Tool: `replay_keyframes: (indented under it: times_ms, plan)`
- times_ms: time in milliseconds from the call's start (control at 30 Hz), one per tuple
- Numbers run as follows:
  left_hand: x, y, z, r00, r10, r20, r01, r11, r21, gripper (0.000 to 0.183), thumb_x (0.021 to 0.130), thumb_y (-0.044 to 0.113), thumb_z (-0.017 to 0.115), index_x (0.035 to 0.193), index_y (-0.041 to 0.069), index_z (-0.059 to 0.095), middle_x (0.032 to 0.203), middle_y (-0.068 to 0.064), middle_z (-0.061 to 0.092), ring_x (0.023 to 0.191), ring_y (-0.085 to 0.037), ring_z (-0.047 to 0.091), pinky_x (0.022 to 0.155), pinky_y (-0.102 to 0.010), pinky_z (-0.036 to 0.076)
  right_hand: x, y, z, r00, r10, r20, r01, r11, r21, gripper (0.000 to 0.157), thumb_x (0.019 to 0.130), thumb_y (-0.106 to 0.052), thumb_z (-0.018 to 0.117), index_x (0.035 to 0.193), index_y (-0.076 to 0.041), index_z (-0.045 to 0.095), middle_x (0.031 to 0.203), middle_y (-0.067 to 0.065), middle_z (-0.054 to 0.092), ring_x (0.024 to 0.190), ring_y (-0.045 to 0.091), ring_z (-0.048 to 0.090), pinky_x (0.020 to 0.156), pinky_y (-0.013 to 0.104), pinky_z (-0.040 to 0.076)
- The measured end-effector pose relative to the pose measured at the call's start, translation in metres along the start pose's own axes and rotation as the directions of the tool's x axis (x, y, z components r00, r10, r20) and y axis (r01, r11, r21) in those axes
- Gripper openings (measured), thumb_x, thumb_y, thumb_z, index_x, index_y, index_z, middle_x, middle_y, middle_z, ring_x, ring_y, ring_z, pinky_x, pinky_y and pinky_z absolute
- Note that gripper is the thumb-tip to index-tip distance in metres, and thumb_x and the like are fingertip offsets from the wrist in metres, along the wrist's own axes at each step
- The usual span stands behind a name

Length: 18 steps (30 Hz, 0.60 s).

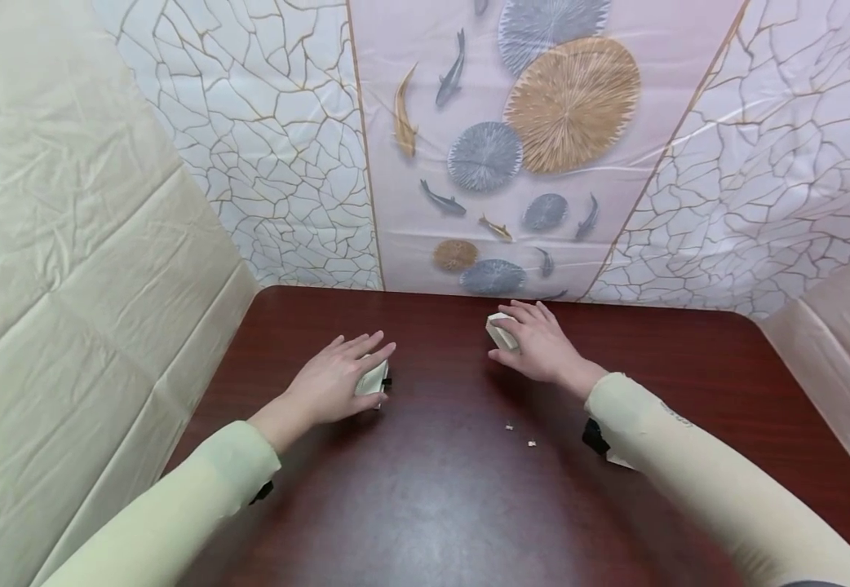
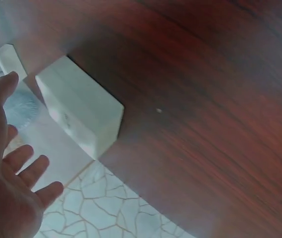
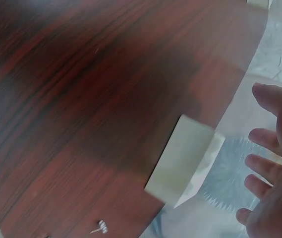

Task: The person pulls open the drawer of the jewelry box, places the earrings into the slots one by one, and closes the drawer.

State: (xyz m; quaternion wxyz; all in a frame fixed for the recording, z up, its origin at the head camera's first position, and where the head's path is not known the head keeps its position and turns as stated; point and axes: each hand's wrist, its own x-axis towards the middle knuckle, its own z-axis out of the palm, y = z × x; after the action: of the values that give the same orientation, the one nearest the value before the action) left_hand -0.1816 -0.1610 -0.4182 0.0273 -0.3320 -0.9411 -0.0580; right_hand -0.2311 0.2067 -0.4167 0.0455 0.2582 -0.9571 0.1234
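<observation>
My left hand (image 1: pixel 329 381) hovers by a pale box (image 1: pixel 373 383) on the left half of the table, its fingers spread. In the left wrist view, a gap shows between that hand (image 2: pixel 9 163) and the box (image 2: pixel 76 104). Farther back on the right, another pale box (image 1: pixel 500 328) is partly hidden by my right hand (image 1: pixel 538 346). The right wrist view has this hand's fingers (image 3: pixel 262 168) loosely extended, apart from the box (image 3: pixel 183 161). Neither hand holds anything.
Two tiny pale pieces (image 1: pixel 509 427) lie on the dark red-brown table (image 1: pixel 425 505), nearer than the right hand. One small metallic-looking item (image 3: pixel 101 227) shows in the right wrist view. A white object (image 1: pixel 620 462) is mostly hidden under the right forearm. Patterned cloth (image 1: pixel 293 147) stands behind the table.
</observation>
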Motion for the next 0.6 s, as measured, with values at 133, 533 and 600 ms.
replay_keyframes:
  times_ms: [133, 533, 600]
  plan:
    - [0.005, 0.007, -0.002, 1.000, -0.013, 0.028, 0.013, 1.000, 0.009, 0.079, 0.098, 0.050, 0.073, 0.164, 0.016, 0.046, 0.169, -0.013, 0.040, 0.153, -0.033, 0.044, 0.125, -0.060, 0.034, -0.003, 0.010, 0.000, 0.999, 0.034, 0.006, -0.033, 0.999, -0.024, 0.061, 0.095, -0.033, 0.080, 0.145, -0.002, 0.064, 0.158, 0.025, 0.052, 0.152, 0.046, 0.039, 0.126, 0.068, 0.023]
    - [0.012, 0.037, 0.004, 0.995, -0.018, 0.102, 0.021, 1.000, -0.024, 0.078, 0.101, 0.050, 0.071, 0.165, 0.017, 0.043, 0.171, -0.013, 0.038, 0.154, -0.035, 0.043, 0.125, -0.060, 0.033, -0.003, 0.027, 0.014, 0.998, 0.056, 0.005, -0.056, 0.998, -0.034, 0.064, 0.098, -0.032, 0.077, 0.151, -0.002, 0.059, 0.157, 0.029, 0.051, 0.148, 0.049, 0.043, 0.124, 0.067, 0.029]
    - [0.012, 0.040, 0.006, 0.996, -0.002, 0.094, 0.005, 1.000, -0.029, 0.077, 0.101, 0.049, 0.071, 0.165, 0.015, 0.045, 0.170, -0.015, 0.040, 0.153, -0.036, 0.044, 0.124, -0.061, 0.034, -0.003, 0.028, 0.016, 0.999, 0.048, 0.003, -0.048, 0.998, -0.041, 0.064, 0.098, -0.032, 0.076, 0.151, -0.002, 0.058, 0.156, 0.029, 0.052, 0.146, 0.050, 0.045, 0.123, 0.067, 0.031]
